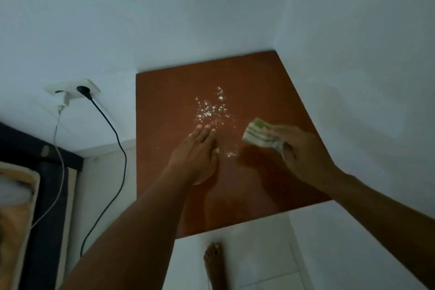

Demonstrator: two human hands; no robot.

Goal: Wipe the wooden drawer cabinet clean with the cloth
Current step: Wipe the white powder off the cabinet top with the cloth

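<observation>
1. White walls [211, 7] fill the far and right side of the view and meet in a corner. The wooden drawer cabinet [270, 82] sits tight in that corner. Only its brown top shows; the drawers and front are out of sight.
2. Near left: the edge of a bed [14, 195] with a dark frame. Near centre: pale floor tiles [259, 242] and a bare foot [214, 263] just in front of the cabinet.
3. The left hand [195, 155] is over the middle of the top, fingers straight and pressed together, palm down. It looks laid flat on the wood, but contact isn't certain. It holds nothing.
4. The right hand [299, 148] is at the right side of the top, fingers curled round the cloth [259, 134]. This is a folded green-and-white striped wad sticking out to the left of the hand. A shadow beneath suggests it is just off the surface.
5. White crumbs [211, 108] are scattered mid-top, just far of the left fingertips and left of the cloth. A smaller patch [231, 154] lies between the two hands.
6. On the left wall is a socket [73, 89] with a black cable [113, 129] and a white charger cable [58, 148] hanging down.
7. Progress: looks like the very start. The spill is intact, there are no visible swipe tracks, and the cloth isn't yet on the mess. Left to do: wipe the whole top, then likely the front and sides, which can't be checked here.
</observation>
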